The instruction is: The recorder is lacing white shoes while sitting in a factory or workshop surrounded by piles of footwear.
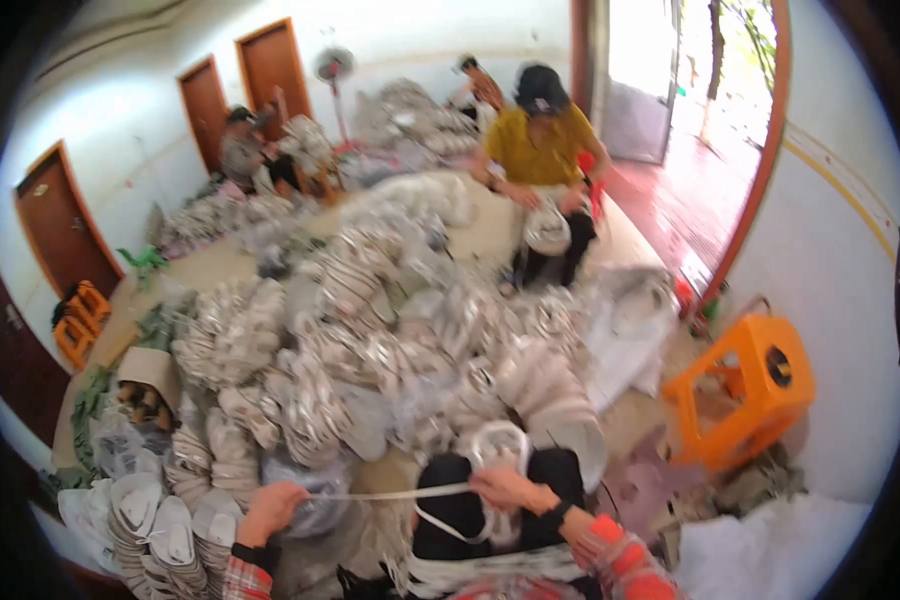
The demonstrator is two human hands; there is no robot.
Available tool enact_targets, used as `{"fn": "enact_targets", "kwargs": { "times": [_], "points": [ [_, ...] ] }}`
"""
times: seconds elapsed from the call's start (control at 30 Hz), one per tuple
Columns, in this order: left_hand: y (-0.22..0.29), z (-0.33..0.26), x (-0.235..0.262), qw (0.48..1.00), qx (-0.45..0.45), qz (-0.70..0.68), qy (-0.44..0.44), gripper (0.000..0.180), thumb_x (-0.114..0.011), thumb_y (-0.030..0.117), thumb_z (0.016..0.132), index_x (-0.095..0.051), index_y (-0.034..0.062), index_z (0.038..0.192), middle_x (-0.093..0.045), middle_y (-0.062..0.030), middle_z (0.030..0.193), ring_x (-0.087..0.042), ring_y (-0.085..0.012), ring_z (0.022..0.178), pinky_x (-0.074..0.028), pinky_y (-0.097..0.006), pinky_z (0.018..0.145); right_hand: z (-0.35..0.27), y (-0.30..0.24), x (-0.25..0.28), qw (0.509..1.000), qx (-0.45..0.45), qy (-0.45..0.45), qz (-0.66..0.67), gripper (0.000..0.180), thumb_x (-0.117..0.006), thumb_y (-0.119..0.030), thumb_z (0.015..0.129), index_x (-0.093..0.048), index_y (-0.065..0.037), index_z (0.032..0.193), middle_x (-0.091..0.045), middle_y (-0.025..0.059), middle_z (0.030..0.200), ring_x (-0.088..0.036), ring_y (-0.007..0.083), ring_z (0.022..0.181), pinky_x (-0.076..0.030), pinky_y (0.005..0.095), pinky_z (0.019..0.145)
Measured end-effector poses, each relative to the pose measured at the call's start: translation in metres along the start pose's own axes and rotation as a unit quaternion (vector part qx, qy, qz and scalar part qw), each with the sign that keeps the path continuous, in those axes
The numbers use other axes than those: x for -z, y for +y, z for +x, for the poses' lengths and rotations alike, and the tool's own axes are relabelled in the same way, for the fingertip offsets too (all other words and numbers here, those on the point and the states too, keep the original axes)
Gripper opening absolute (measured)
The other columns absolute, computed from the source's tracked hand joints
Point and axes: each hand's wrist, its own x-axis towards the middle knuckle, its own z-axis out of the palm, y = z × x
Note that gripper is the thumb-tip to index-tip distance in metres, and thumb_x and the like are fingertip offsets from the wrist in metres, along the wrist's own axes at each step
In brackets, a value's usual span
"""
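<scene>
A pale shoe upper (497, 442) rests on my lap between my dark-trousered knees. Stretched nearly level in front of me is a white lace (380, 495), held at its left end by my left hand (275, 508), whose fingers are pinched together. My right hand (505, 488) grips the lace at its other end, closed just in front of the shoe upper. A loop of white lace hangs over my left knee. Several more white laces (490, 570) lie across my lap, close to my body.
Heaps of pale shoe uppers (350, 275) and clear plastic bags cover the floor ahead. Nested stacks (175, 535) stand at lower left beside a cardboard box (150, 375). An orange stool (745, 390) stands at right. A person in yellow (538, 140) handles a shoe upper; others sit farther back.
</scene>
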Motion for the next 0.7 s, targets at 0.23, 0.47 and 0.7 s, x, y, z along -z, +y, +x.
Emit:
{"fn": "enact_targets", "kwargs": {
  "times": [0.23,0.47,0.7],
  "points": [
    [-0.027,-0.022,-0.002,0.932,0.149,-0.327,-0.038,0.014,-0.064,0.020,0.078,-0.068,0.0115,0.089,-0.060,-0.0099,0.073,-0.058,-0.0242,0.068,-0.043,-0.032,0.059,-0.006,-0.009,0.028,0.961,-0.143,-0.118,0.203,0.034,-0.056,-0.029,0.088,-0.060,-0.001,0.070,-0.057,0.0023,0.056,-0.054,0.0097,0.043,-0.042,0.0225,0.038],
    [-0.054,-0.040,-0.043,0.993,0.113,-0.027,0.026,0.020,-0.057,0.027,0.081,-0.068,0.0102,0.078,-0.060,-0.0105,0.074,-0.056,-0.0279,0.068,-0.044,-0.036,0.060,-0.024,-0.041,0.024,0.981,-0.040,-0.166,0.088,0.031,-0.057,-0.033,0.086,-0.061,-0.004,0.077,-0.057,-0.0010,0.060,-0.055,0.0070,0.049,-0.044,0.0211,0.045],
    [0.052,0.055,-0.090,0.922,0.158,-0.307,0.177,0.015,-0.052,0.014,0.082,-0.063,0.0042,0.083,-0.064,-0.0117,0.081,-0.060,-0.0253,0.065,-0.046,-0.035,0.056,-0.046,-0.129,-0.070,0.916,0.384,-0.093,-0.076,0.025,-0.055,-0.017,0.072,-0.050,0.000,0.055,-0.048,0.0198,0.050,-0.050,0.0343,0.046,-0.038,0.0425,0.045]
  ]
}}
